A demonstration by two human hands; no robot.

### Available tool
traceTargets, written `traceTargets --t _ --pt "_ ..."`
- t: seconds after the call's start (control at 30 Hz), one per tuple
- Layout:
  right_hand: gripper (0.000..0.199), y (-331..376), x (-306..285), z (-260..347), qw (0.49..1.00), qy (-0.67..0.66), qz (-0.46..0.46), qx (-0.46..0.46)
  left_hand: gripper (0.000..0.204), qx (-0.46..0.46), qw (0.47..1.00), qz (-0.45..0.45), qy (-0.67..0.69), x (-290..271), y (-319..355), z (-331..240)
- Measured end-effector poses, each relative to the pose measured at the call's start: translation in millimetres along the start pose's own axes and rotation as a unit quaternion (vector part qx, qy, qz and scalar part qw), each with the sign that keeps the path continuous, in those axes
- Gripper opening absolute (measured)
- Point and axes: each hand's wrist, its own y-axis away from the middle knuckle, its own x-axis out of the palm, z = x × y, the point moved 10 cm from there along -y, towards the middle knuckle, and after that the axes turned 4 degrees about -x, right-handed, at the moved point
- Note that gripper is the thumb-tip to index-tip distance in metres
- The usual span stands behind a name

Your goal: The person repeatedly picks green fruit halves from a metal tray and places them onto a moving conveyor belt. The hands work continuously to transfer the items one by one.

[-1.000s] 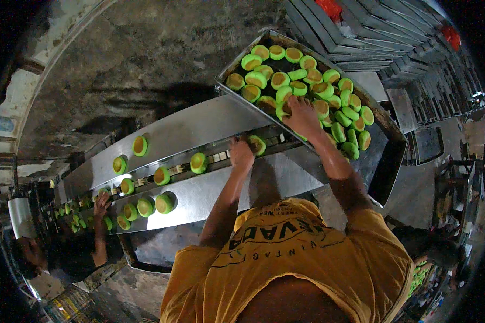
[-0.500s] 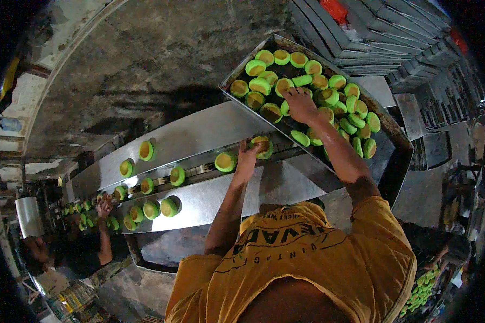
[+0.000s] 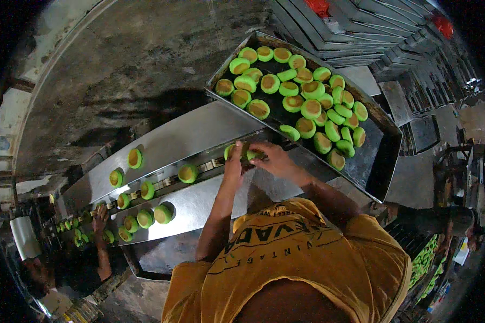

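Note:
My left hand (image 3: 235,164) and my right hand (image 3: 275,159) are close together over the narrow belt (image 3: 203,166) of a metal conveyor. Between them is a small green bun (image 3: 253,155) with a browned face, partly hidden by the fingers. The right fingers grip it from the right, and the left fingers close against its left side. Another green bun (image 3: 229,151) shows just behind the left fingers. To the left along the belt lies a bun (image 3: 187,173). A black tray (image 3: 385,169) holding many green buns rests at the right.
Metal side plates (image 3: 199,121) flank the belt, with several buns on them. At the far left, a co-worker's hand (image 3: 99,215) reaches over the conveyor. Stacked dark trays (image 3: 339,32) stand at the upper right. More green buns (image 3: 425,264) show at the lower right beside another person's arm.
My right hand has moved from the tray to the belt, beside my left hand, with a bun. Buns on the belt have shifted left. The whole view has moved slightly.

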Motion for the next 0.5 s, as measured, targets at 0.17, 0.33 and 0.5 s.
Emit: traceTargets --t 0.17,0.33,0.5 --pt "0.046 0.4 -64.6 -43.3 0.974 0.197 -0.1 0.056 0.038 0.103 0.993 0.005 -0.06 -12.9 14.1 -2.4" --pt "0.044 23.8 -84.5 -126.1 0.972 0.168 -0.08 0.147 0.056 0.267 0.777 -0.002 -0.57 11.1 48.8 -19.2" --pt "0.038 33.1 -106.3 -105.3 0.954 -0.025 -0.205 0.218 0.066 0.336 0.579 0.02 -0.742 13.9 77.6 -2.1"
